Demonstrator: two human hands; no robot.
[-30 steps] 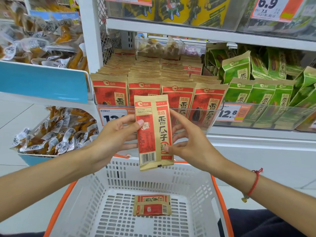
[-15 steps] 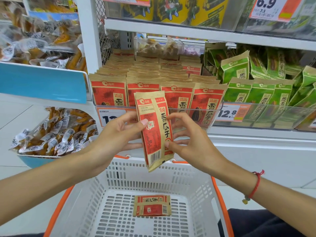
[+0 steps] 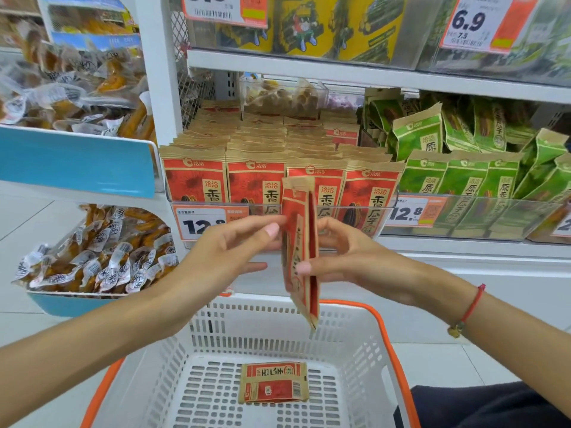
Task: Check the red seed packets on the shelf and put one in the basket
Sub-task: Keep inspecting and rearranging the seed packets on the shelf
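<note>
A red seed packet (image 3: 301,242) hangs upright above the basket, turned nearly edge-on to me. My left hand (image 3: 228,251) pinches its left side with thumb and fingers. My right hand (image 3: 343,257) pinches its right side. Rows of red seed packets (image 3: 256,180) stand on the shelf behind a clear front lip. The white basket with orange rim (image 3: 355,350) sits below my hands. Another red packet (image 3: 273,381) lies flat on the basket floor.
Green seed packets (image 3: 463,180) fill the shelf to the right. Price tags reading 12.8 (image 3: 204,223) hang on the shelf front. Blue bins of clear-wrapped snacks (image 3: 92,257) stand at the left. An upper shelf (image 3: 370,75) runs above.
The held packet has rotated from facing me to nearly edge-on. Both hands kept their hold and stayed at about the same height.
</note>
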